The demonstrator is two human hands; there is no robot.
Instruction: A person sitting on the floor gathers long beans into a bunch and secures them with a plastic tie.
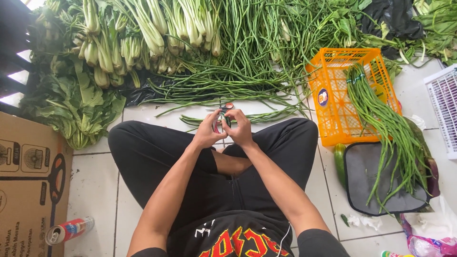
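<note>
Fingers (220,120) of both hands: curled together around a small dark object (222,119), possibly a roll or clip; the view is too small to tell what it is. Left hand (207,131) and right hand (240,129) meet at the fingertips, both closed on that object, above the knees of the seated person.

Just beyond the fingers: scissors (223,107) with reddish handles, flat on the white tiled floor (95,190), close to the hands but not touched.

Farther beyond the fingers: loose long beans (238,71) spread across the floor; behind them, pale-stemmed leafy greens (143,33) in a row. To the left of the fingers, broad dark leaves (71,104) in a heap.

Containers, right of the fingers:
- Orange plastic crate (333,119), lying on the floor, open face up. Contents: one tied bundle of long beans (381,119), its banded end inside the crate, its tails trailing out over the near rim.
- Grey mat (362,176), just nearer than the crate; the bundle's tails rest on it.
- White basket (445,104), at the far right edge, only partly in view; contents not visible.

Left and nearer than the fingers: cardboard box (28,181), and a drink can (69,230) lying on its side beside it.
</note>
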